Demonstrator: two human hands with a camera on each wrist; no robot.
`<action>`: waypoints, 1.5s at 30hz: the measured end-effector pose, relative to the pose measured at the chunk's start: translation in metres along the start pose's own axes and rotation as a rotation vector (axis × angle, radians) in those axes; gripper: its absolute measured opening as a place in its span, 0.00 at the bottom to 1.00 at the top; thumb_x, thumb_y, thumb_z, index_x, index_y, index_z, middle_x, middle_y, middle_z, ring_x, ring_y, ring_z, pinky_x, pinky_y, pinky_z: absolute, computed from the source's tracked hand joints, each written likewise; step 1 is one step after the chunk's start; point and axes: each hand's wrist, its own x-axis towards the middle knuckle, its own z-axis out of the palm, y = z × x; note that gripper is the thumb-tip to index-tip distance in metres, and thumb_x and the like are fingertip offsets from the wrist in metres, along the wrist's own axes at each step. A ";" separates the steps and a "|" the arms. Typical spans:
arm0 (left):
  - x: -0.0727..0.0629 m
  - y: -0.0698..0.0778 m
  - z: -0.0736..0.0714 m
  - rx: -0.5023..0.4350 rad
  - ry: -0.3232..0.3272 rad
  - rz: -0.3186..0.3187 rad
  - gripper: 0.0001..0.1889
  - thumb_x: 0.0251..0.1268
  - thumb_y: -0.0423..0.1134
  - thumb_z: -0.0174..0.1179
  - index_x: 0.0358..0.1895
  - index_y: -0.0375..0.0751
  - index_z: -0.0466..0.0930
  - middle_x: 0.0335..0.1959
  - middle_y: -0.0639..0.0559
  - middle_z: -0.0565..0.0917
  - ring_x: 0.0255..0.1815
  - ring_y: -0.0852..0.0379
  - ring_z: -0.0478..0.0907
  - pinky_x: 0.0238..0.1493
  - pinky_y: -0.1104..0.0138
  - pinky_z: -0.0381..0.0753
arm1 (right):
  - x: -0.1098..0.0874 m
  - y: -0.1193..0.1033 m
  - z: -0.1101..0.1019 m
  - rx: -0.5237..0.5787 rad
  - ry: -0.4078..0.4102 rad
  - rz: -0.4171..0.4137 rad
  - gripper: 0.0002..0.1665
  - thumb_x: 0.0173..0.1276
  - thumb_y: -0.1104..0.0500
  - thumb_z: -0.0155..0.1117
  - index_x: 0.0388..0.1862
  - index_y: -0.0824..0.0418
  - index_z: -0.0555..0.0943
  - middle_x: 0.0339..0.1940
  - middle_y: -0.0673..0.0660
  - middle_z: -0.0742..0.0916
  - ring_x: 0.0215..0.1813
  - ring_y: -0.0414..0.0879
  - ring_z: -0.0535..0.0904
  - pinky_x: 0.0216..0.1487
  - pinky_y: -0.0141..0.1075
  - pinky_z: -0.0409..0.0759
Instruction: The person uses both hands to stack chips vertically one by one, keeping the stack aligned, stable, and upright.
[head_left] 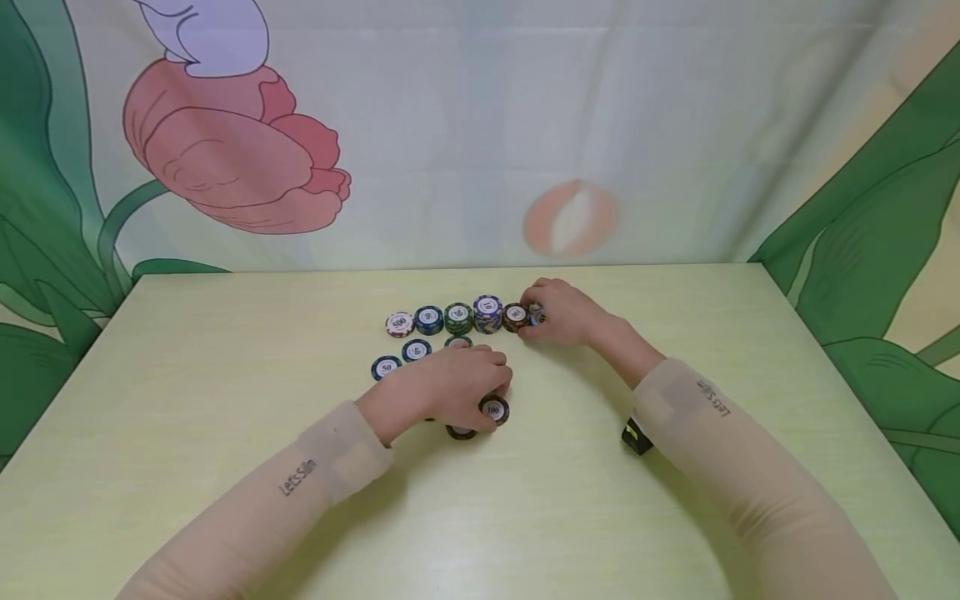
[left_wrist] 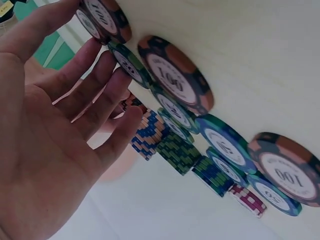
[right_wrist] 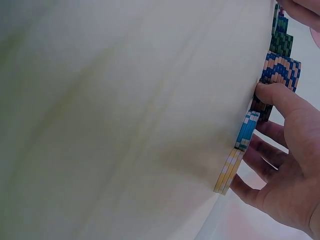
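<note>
My left hand [head_left: 453,383] bends over loose poker chips. Its thumb and index finger hold a black-and-brown 100 chip [head_left: 494,409] at the edge; a second chip lies under it in the left wrist view. Its other fingers reach over a green chip [left_wrist: 131,65]. At the back row's right end, my right hand [head_left: 564,312] pinches a short brown-and-black chip stack [head_left: 517,317], thumb in front and fingers behind. Beside those fingers stand a light-blue chip stack [right_wrist: 247,131] and a yellow chip stack [right_wrist: 228,171]. The left hand hides some loose chips.
The back row also has a white 500 chip stack [head_left: 400,324], a blue stack [head_left: 429,319], a green stack [head_left: 459,317] and a taller purple-blue stack [head_left: 488,314]. Loose blue chips [head_left: 386,367] lie in front. A printed curtain [head_left: 450,125] hangs behind the table [head_left: 225,400].
</note>
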 end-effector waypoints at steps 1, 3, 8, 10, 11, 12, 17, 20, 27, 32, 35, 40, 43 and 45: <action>0.000 -0.001 0.000 0.011 0.003 0.004 0.13 0.62 0.50 0.71 0.41 0.51 0.80 0.37 0.60 0.75 0.44 0.57 0.72 0.51 0.57 0.71 | 0.000 0.000 0.000 0.001 0.001 0.001 0.26 0.67 0.53 0.73 0.57 0.69 0.81 0.55 0.64 0.83 0.58 0.59 0.78 0.61 0.49 0.74; 0.000 -0.001 0.001 0.026 0.007 0.011 0.12 0.61 0.50 0.71 0.40 0.51 0.80 0.37 0.60 0.75 0.43 0.57 0.72 0.50 0.57 0.71 | -0.001 0.000 0.000 0.002 0.001 0.007 0.26 0.67 0.54 0.73 0.57 0.69 0.82 0.55 0.64 0.83 0.58 0.59 0.77 0.61 0.49 0.74; 0.000 -0.002 0.003 0.047 0.023 0.023 0.13 0.58 0.50 0.71 0.40 0.50 0.80 0.38 0.60 0.76 0.44 0.57 0.73 0.52 0.56 0.72 | -0.002 0.000 0.000 0.008 -0.002 0.010 0.26 0.67 0.54 0.73 0.57 0.69 0.81 0.55 0.64 0.83 0.58 0.59 0.77 0.61 0.49 0.74; 0.001 -0.003 0.004 0.044 0.037 0.025 0.14 0.58 0.50 0.71 0.40 0.50 0.80 0.38 0.60 0.77 0.44 0.57 0.74 0.53 0.56 0.72 | -0.001 0.000 0.001 0.009 -0.001 0.006 0.26 0.67 0.54 0.73 0.57 0.69 0.81 0.55 0.64 0.83 0.58 0.59 0.77 0.61 0.49 0.74; 0.001 -0.003 0.004 0.042 0.044 0.026 0.14 0.58 0.50 0.71 0.41 0.50 0.80 0.38 0.59 0.77 0.44 0.57 0.74 0.54 0.56 0.72 | -0.001 0.000 0.001 0.008 -0.001 0.003 0.26 0.67 0.54 0.73 0.57 0.69 0.81 0.55 0.64 0.83 0.58 0.59 0.77 0.62 0.49 0.74; 0.002 -0.004 0.004 0.036 0.050 0.026 0.15 0.58 0.50 0.71 0.41 0.49 0.80 0.39 0.59 0.78 0.44 0.58 0.74 0.54 0.56 0.72 | -0.001 0.000 0.001 0.005 0.000 0.000 0.27 0.67 0.54 0.73 0.57 0.69 0.81 0.55 0.64 0.83 0.58 0.59 0.77 0.62 0.49 0.74; 0.005 -0.010 0.005 0.009 0.099 0.033 0.15 0.58 0.49 0.70 0.43 0.48 0.81 0.39 0.58 0.80 0.43 0.58 0.75 0.53 0.57 0.75 | 0.000 0.000 0.001 0.001 -0.004 -0.008 0.27 0.67 0.54 0.73 0.58 0.70 0.81 0.56 0.65 0.82 0.59 0.60 0.77 0.62 0.49 0.74; 0.008 -0.014 0.003 -0.001 0.142 0.035 0.15 0.59 0.49 0.70 0.45 0.47 0.81 0.41 0.57 0.80 0.44 0.57 0.76 0.52 0.57 0.76 | 0.001 0.001 0.001 -0.002 -0.005 -0.007 0.27 0.67 0.54 0.72 0.58 0.70 0.81 0.56 0.65 0.82 0.59 0.60 0.77 0.62 0.49 0.73; 0.014 -0.022 -0.003 -0.015 0.267 0.016 0.16 0.59 0.46 0.69 0.48 0.43 0.83 0.45 0.52 0.82 0.49 0.52 0.79 0.55 0.58 0.77 | 0.001 0.001 0.001 -0.002 0.005 -0.002 0.26 0.66 0.54 0.73 0.57 0.69 0.81 0.56 0.64 0.82 0.58 0.59 0.77 0.62 0.49 0.73; 0.020 -0.025 -0.007 -0.014 0.374 -0.013 0.18 0.58 0.43 0.68 0.51 0.42 0.85 0.46 0.50 0.83 0.50 0.50 0.78 0.53 0.53 0.77 | 0.001 0.002 0.001 -0.006 0.004 0.000 0.25 0.67 0.54 0.72 0.57 0.68 0.81 0.57 0.64 0.82 0.60 0.59 0.77 0.63 0.49 0.73; 0.022 -0.026 -0.009 -0.023 0.405 -0.047 0.17 0.59 0.42 0.68 0.50 0.43 0.85 0.45 0.50 0.82 0.49 0.50 0.77 0.52 0.53 0.76 | 0.001 0.003 0.001 -0.010 0.004 -0.003 0.25 0.67 0.53 0.72 0.56 0.68 0.82 0.57 0.64 0.82 0.60 0.60 0.77 0.64 0.49 0.73; 0.028 -0.027 -0.012 -0.049 0.431 -0.081 0.17 0.60 0.42 0.68 0.53 0.42 0.86 0.48 0.48 0.83 0.48 0.49 0.76 0.53 0.52 0.75 | 0.001 0.003 0.000 -0.007 0.000 -0.009 0.25 0.67 0.54 0.72 0.56 0.68 0.82 0.57 0.64 0.82 0.60 0.60 0.76 0.64 0.49 0.72; 0.032 -0.027 -0.013 -0.072 0.440 -0.086 0.20 0.60 0.41 0.68 0.56 0.41 0.84 0.50 0.47 0.84 0.50 0.48 0.77 0.55 0.52 0.75 | 0.001 0.002 0.000 -0.010 0.000 -0.014 0.24 0.67 0.56 0.72 0.56 0.68 0.82 0.57 0.65 0.82 0.60 0.60 0.76 0.64 0.49 0.72; 0.034 -0.028 -0.014 -0.091 0.446 -0.088 0.23 0.60 0.40 0.69 0.59 0.40 0.81 0.50 0.47 0.84 0.50 0.48 0.78 0.55 0.51 0.75 | 0.000 0.002 0.000 -0.009 -0.002 -0.007 0.24 0.66 0.56 0.73 0.56 0.68 0.81 0.57 0.65 0.82 0.60 0.60 0.76 0.64 0.49 0.72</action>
